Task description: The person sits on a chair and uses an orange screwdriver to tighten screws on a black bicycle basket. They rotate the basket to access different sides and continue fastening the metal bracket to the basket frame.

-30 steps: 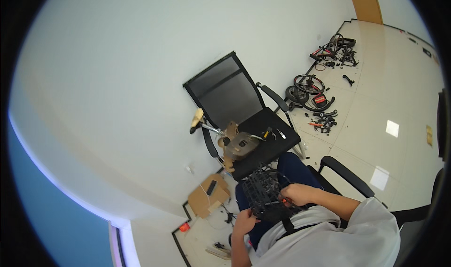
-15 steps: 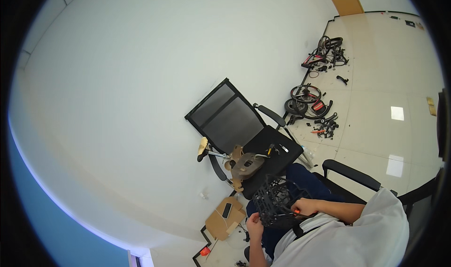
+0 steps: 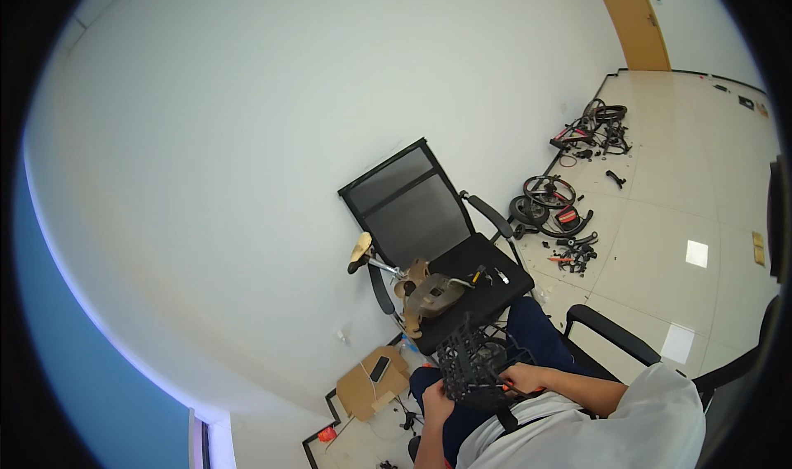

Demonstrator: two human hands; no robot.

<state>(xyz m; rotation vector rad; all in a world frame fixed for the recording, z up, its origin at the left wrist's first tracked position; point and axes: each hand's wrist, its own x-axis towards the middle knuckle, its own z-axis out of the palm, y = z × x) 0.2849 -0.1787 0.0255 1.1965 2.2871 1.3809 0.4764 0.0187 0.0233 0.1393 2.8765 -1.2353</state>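
A black openwork frame [image 3: 472,362], basket-like with many ribs and gaps, rests on my lap, tilted. At its near left edge my left hand [image 3: 437,405] is closed, its fingers gripping the rim. My right hand [image 3: 525,377] is closed at the frame's right side, around a small tool with an orange handle [image 3: 508,388]. The rest of that tool is hidden by the hand and the frame, so its kind does not show.
Facing me, a black mesh chair [image 3: 487,263] carries a brown bicycle-like part with a saddle [image 3: 360,250] and a yellow-handled tool [image 3: 478,274]. Beside it lies cardboard [image 3: 355,391] with a phone [image 3: 380,369]. Dismantled wheels [image 3: 549,193] and parts line the wall.
The view has shifted, so the room sits lower. The black frame has turned in my lap, showing its flatter ribbed side. Both hands remain on or beside it.
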